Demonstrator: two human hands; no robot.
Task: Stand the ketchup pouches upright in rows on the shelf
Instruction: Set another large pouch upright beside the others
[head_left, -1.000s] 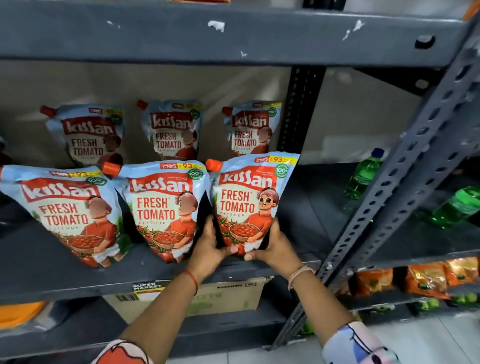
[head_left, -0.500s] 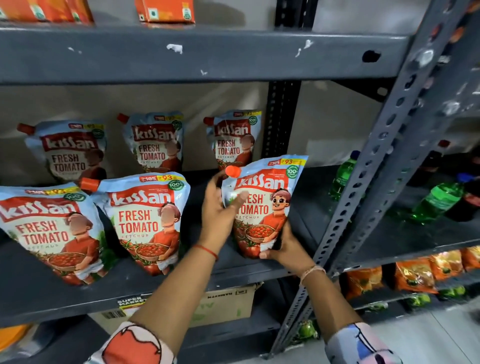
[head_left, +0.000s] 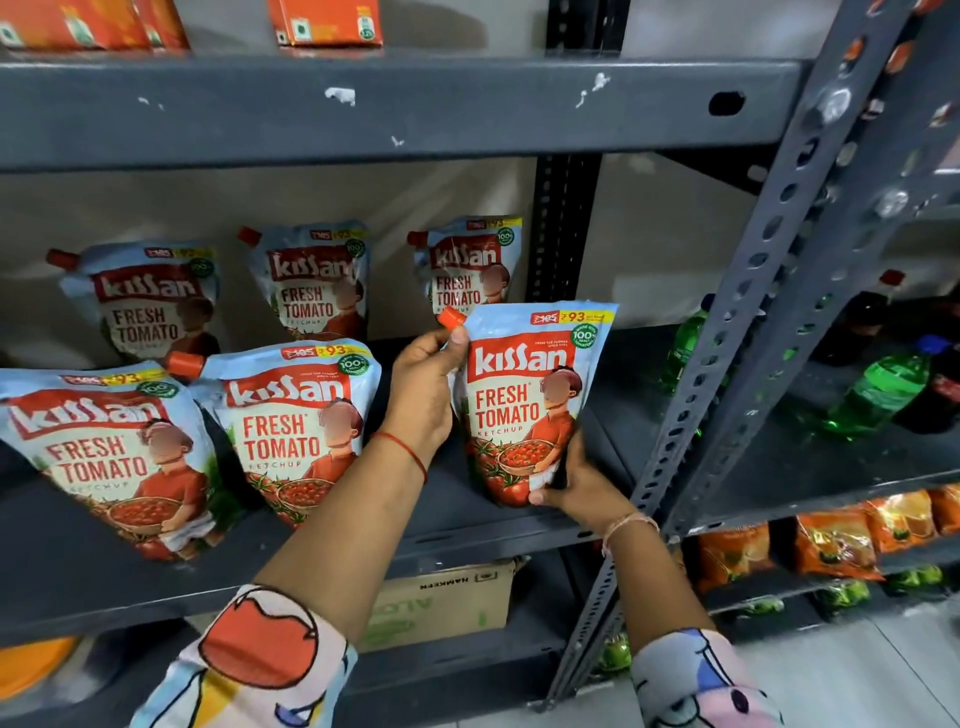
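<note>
Ketchup pouch (head_left: 524, 400) upright at centre of the frame on the grey shelf (head_left: 519, 530), left hand (head_left: 423, 395) gripping its upper left edge by the orange cap, right hand (head_left: 576, 480) clasping its lower right corner, five other pouches (head_left: 291, 426) standing at left.

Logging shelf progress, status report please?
Left hand grips pouch top by cap; right hand cups its base. Front-right pouch upright on shelf, both hands on it. Five others standing. Nothing in the way.

glossy plastic ketchup pouches (head_left: 524, 400); matt grey metal shelf (head_left: 363, 109)
</note>
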